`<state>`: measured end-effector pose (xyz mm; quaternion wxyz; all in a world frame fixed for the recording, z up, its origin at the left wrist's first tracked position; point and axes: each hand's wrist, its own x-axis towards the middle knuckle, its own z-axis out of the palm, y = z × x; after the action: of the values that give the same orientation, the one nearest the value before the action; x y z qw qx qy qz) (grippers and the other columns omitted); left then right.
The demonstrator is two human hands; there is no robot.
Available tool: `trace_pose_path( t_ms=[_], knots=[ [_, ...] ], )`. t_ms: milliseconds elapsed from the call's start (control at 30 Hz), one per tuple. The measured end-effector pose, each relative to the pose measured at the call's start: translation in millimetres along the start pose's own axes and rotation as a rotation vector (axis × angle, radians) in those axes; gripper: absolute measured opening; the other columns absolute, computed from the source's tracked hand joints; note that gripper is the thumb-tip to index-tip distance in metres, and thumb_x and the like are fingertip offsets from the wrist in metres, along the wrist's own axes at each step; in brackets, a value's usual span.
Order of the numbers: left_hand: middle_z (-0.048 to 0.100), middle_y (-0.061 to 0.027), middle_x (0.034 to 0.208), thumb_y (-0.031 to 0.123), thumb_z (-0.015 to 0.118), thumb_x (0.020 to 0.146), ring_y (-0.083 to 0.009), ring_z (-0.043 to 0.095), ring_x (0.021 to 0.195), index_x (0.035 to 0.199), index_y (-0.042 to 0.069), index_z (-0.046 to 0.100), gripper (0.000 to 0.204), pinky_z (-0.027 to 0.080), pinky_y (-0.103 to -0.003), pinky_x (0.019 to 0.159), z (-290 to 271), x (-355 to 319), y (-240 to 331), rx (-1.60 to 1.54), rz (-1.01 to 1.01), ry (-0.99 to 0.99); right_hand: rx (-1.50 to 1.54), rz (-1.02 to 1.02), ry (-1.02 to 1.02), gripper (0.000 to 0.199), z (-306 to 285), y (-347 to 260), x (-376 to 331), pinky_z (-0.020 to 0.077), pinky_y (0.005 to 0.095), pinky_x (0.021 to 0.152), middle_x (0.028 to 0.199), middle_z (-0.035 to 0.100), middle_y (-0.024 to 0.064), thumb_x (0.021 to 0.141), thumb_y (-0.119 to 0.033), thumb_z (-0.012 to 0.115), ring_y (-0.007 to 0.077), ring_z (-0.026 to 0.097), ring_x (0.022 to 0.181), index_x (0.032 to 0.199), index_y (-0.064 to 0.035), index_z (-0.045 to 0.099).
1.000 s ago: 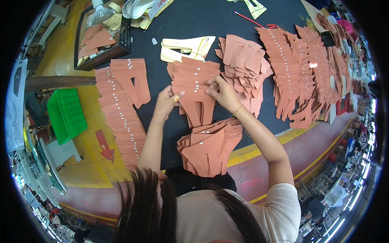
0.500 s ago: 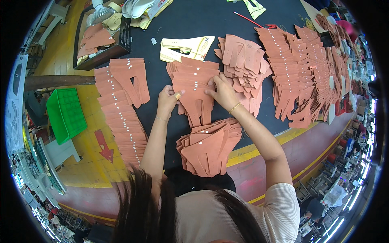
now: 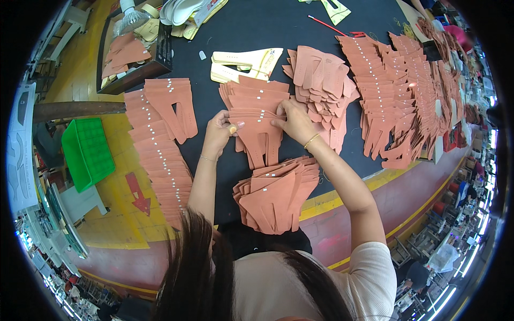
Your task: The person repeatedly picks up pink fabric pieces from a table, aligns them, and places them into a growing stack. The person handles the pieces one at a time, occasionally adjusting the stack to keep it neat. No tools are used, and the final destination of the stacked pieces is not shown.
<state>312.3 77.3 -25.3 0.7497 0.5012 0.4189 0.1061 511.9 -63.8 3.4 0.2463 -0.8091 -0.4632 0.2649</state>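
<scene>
Coral pieces newly fanned at top, long axis fore-and-aft, legs toward wearer, hands pinching edges.

The pieces at the centre look like matt, smooth leather; the tabletop is matt. Crate at nine o'clock: plastic, faintly glossy. Shirt at six: ribbed cloth. Bracelet: shiny metal.

The person's left hand and right hand pinch opposite sides of a stack of reddish-brown pieces — white marks show between the fingers. Nearer the person than the fingers lies a fanned pile; beyond them, a pale yellow template; to their left, a long overlapping row — farther left, a green crate.
</scene>
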Motion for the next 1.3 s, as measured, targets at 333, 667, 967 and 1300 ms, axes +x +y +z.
trace_pose_path(
  t_ms=[333, 667, 967, 1300],
  knots=[
    [0.066, -0.0068, 0.090, 0.011, 0.077, 0.084, -0.0119, 0.065, 0.078, 0.100, 0.001, 0.056, 0.028, 0.054, -0.025, 0.065, 6, 21, 10, 0.048, -0.130, 0.089, 0.078, 0.037, 0.081, 0.045, -2, -6, 15, 0.0525, 0.0377, 0.082, 0.103, 0.067, 0.0147, 0.076, -0.015, 0.081, 0.0312, 0.066, 0.095, 0.112, -0.0050, 0.055],
    [0.067, -0.0113, 0.097, 0.010, 0.077, 0.083, -0.0171, 0.067, 0.083, 0.118, -0.003, 0.050, 0.047, 0.056, -0.029, 0.066, 8, 24, 15, 0.049, -0.193, 0.124, -0.022, 0.038, 0.101, 0.047, -2, -10, 16, 0.0521, 0.0392, 0.080, 0.104, 0.062, 0.0128, 0.075, -0.017, 0.081, 0.0319, 0.064, 0.092, 0.113, -0.0077, 0.055],
    [0.068, -0.0089, 0.093, 0.005, 0.075, 0.083, -0.0120, 0.065, 0.078, 0.114, -0.003, 0.057, 0.037, 0.051, -0.025, 0.064, 13, 17, 20, 0.112, -0.081, 0.114, -0.134, 0.024, 0.122, 0.037, -2, -14, 15, 0.0506, 0.0423, 0.081, 0.099, 0.060, 0.0138, 0.075, -0.015, 0.080, 0.0351, 0.060, 0.090, 0.097, -0.0061, 0.052],
    [0.068, -0.0066, 0.091, 0.006, 0.076, 0.082, -0.0102, 0.062, 0.074, 0.112, -0.001, 0.058, 0.035, 0.049, -0.024, 0.063, 18, 31, 30, 0.105, -0.058, 0.110, -0.032, 0.073, 0.100, 0.040, -8, -11, 26, 0.0511, 0.0476, 0.080, 0.097, 0.064, 0.0203, 0.077, -0.009, 0.074, 0.0404, 0.063, 0.098, 0.110, -0.0043, 0.053]
  ],
)
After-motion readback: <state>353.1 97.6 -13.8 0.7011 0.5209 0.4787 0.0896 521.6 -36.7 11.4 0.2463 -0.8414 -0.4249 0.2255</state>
